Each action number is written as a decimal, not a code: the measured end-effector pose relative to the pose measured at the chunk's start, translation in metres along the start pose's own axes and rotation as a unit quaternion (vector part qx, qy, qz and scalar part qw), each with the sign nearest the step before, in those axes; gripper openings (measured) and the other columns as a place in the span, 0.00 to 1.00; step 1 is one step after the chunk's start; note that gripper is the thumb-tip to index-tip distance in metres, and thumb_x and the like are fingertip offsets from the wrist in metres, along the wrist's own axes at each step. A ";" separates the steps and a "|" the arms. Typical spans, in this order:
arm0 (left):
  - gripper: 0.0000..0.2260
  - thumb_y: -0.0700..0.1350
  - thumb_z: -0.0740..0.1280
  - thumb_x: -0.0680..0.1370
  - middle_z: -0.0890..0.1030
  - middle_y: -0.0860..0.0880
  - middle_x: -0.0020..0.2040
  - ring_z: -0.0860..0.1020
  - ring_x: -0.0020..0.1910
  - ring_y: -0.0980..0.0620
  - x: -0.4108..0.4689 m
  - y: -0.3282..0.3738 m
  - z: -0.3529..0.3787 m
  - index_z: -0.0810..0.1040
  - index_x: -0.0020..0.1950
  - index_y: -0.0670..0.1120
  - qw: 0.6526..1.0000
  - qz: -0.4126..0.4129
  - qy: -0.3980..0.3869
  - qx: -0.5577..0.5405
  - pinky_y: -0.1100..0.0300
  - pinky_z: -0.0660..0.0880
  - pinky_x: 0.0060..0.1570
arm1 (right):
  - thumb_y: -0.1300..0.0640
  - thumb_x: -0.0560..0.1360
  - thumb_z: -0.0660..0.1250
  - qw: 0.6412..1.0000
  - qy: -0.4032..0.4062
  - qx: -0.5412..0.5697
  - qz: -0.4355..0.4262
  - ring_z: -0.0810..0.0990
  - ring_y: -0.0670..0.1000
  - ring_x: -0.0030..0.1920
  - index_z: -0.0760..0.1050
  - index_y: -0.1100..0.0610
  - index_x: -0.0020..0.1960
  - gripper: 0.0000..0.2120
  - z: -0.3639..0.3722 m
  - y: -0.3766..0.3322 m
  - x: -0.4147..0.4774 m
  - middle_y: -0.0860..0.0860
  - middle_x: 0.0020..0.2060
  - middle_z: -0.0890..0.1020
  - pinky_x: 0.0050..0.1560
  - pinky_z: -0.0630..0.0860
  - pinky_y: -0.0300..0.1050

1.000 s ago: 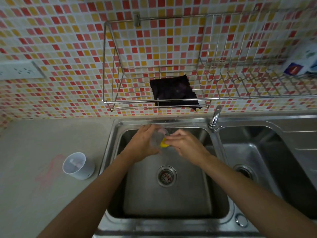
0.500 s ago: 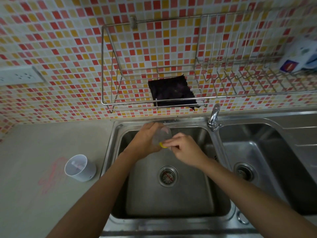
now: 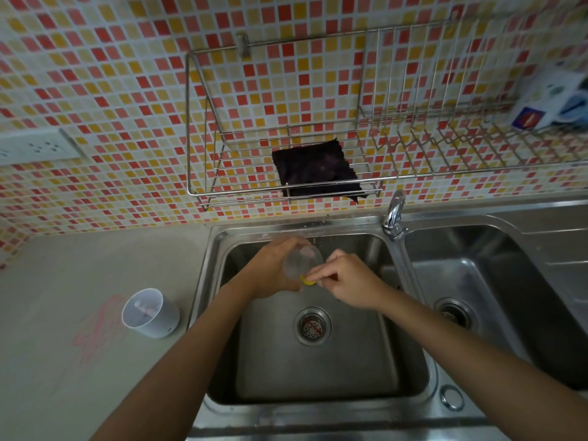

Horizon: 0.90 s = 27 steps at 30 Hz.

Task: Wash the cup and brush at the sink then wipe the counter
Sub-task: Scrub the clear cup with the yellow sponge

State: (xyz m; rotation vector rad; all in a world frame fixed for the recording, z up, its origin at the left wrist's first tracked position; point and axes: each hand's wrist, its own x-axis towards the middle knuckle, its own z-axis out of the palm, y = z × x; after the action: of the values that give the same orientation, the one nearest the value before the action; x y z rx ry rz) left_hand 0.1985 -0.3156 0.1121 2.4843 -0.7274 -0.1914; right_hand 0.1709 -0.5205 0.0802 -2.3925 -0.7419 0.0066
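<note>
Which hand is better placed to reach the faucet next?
Right, probably. The right hand is nearer the faucet and pinches only a small yellow item; the left hand grips the clear cup.

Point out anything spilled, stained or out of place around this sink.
Pink marks smear the counter left of the sink, beside the white cup; they look like a stain or scribble not yet wiped. The dark cloth droops over the rack's front rail. Nothing else stands out.
</note>
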 end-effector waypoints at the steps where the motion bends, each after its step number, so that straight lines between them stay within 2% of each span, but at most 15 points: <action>1: 0.35 0.47 0.80 0.62 0.74 0.54 0.63 0.72 0.61 0.54 -0.002 0.000 0.001 0.69 0.66 0.52 1.000 -0.005 -0.008 -0.004 0.55 0.71 0.62 | 0.65 0.75 0.66 1.000 -0.015 -0.014 -0.009 0.68 0.45 0.46 0.82 0.50 0.56 0.15 -0.001 0.003 0.001 0.40 0.54 0.83 0.49 0.67 0.32; 2: 0.35 0.47 0.80 0.62 0.74 0.54 0.62 0.72 0.61 0.53 -0.002 0.000 0.002 0.69 0.66 0.53 1.000 -0.011 -0.013 -0.008 0.54 0.71 0.62 | 0.65 0.74 0.66 0.999 -0.022 -0.022 -0.010 0.68 0.45 0.47 0.82 0.50 0.57 0.16 -0.004 0.005 0.002 0.40 0.54 0.83 0.50 0.69 0.35; 5: 0.35 0.47 0.80 0.62 0.75 0.53 0.62 0.72 0.60 0.53 0.000 0.003 -0.001 0.70 0.66 0.52 0.999 -0.018 -0.016 -0.020 0.59 0.71 0.60 | 0.65 0.70 0.71 0.986 -0.006 -0.140 -0.089 0.72 0.52 0.51 0.82 0.50 0.56 0.18 -0.011 0.016 0.008 0.41 0.52 0.83 0.50 0.75 0.48; 7: 0.35 0.46 0.80 0.62 0.74 0.55 0.62 0.72 0.60 0.55 0.001 0.003 -0.006 0.70 0.66 0.51 0.999 -0.023 -0.012 -0.038 0.62 0.69 0.57 | 0.62 0.70 0.72 0.975 -0.026 -0.192 -0.111 0.72 0.54 0.57 0.78 0.47 0.60 0.21 -0.012 0.020 0.010 0.42 0.56 0.81 0.52 0.76 0.52; 9: 0.36 0.47 0.80 0.62 0.73 0.58 0.61 0.71 0.60 0.57 -0.001 0.002 -0.010 0.69 0.67 0.53 0.997 -0.041 -0.016 -0.068 0.64 0.68 0.58 | 0.63 0.68 0.74 0.971 -0.013 -0.202 -0.131 0.71 0.55 0.59 0.77 0.48 0.61 0.24 -0.014 0.019 0.008 0.42 0.60 0.79 0.50 0.77 0.51; 11: 0.38 0.50 0.80 0.62 0.73 0.59 0.64 0.71 0.62 0.58 -0.003 -0.001 -0.012 0.68 0.68 0.55 0.992 -0.062 -0.024 -0.109 0.60 0.70 0.62 | 0.65 0.67 0.75 0.970 0.026 -0.191 -0.148 0.73 0.55 0.56 0.78 0.50 0.58 0.23 -0.016 0.017 0.005 0.42 0.58 0.80 0.46 0.79 0.49; 13: 0.39 0.53 0.80 0.62 0.73 0.58 0.66 0.71 0.65 0.58 -0.005 -0.001 -0.012 0.66 0.69 0.56 0.985 -0.078 -0.022 -0.151 0.54 0.70 0.66 | 0.65 0.67 0.75 0.969 0.055 -0.186 -0.157 0.74 0.55 0.54 0.80 0.52 0.56 0.19 -0.020 0.011 0.004 0.43 0.56 0.81 0.47 0.79 0.45; 15: 0.40 0.51 0.80 0.63 0.71 0.57 0.66 0.70 0.65 0.58 -0.007 0.002 -0.010 0.64 0.70 0.56 0.980 -0.084 -0.009 -0.178 0.57 0.69 0.66 | 0.64 0.68 0.74 0.965 0.080 -0.184 -0.167 0.74 0.55 0.53 0.81 0.53 0.56 0.17 -0.022 0.008 0.004 0.43 0.55 0.82 0.50 0.77 0.42; 18: 0.44 0.53 0.81 0.61 0.68 0.54 0.66 0.68 0.64 0.58 -0.009 0.008 0.000 0.61 0.70 0.51 0.988 -0.075 0.047 -0.127 0.64 0.67 0.62 | 0.65 0.69 0.73 0.965 0.093 -0.177 -0.170 0.74 0.55 0.52 0.80 0.54 0.56 0.17 -0.025 0.001 0.006 0.44 0.55 0.82 0.50 0.77 0.41; 20: 0.43 0.52 0.81 0.61 0.65 0.50 0.64 0.68 0.62 0.55 -0.009 0.008 0.005 0.62 0.70 0.50 0.989 -0.072 0.089 -0.094 0.64 0.67 0.61 | 0.66 0.70 0.72 0.968 0.076 -0.177 -0.163 0.74 0.54 0.53 0.80 0.55 0.57 0.17 -0.025 -0.002 0.009 0.45 0.54 0.82 0.52 0.75 0.40; 22: 0.40 0.49 0.80 0.62 0.65 0.49 0.63 0.68 0.61 0.53 -0.009 0.005 0.005 0.64 0.69 0.49 0.989 -0.060 0.110 -0.081 0.60 0.70 0.61 | 0.67 0.73 0.68 0.978 0.043 -0.150 -0.138 0.73 0.53 0.53 0.80 0.54 0.59 0.17 -0.026 -0.005 0.012 0.45 0.56 0.82 0.55 0.73 0.41; 24: 0.37 0.51 0.78 0.63 0.67 0.49 0.64 0.68 0.62 0.51 -0.008 0.003 0.003 0.67 0.68 0.48 0.991 -0.036 0.125 -0.032 0.52 0.70 0.63 | 0.65 0.76 0.63 0.994 -0.008 -0.086 -0.073 0.72 0.50 0.53 0.77 0.51 0.63 0.18 -0.028 -0.009 0.013 0.43 0.58 0.80 0.57 0.71 0.41; 27: 0.35 0.54 0.75 0.65 0.69 0.53 0.67 0.64 0.67 0.50 -0.007 0.005 -0.004 0.66 0.70 0.53 0.991 -0.041 0.101 0.079 0.49 0.62 0.63 | 0.63 0.77 0.63 0.998 -0.019 -0.048 -0.048 0.72 0.45 0.52 0.78 0.48 0.62 0.18 -0.022 -0.009 0.013 0.43 0.53 0.79 0.55 0.70 0.37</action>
State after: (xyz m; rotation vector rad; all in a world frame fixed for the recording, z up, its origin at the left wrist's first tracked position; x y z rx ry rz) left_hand 0.1913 -0.3135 0.1182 2.6363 -0.5745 0.0916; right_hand 0.1814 -0.5203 0.1050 -2.4514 -0.8926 -0.0236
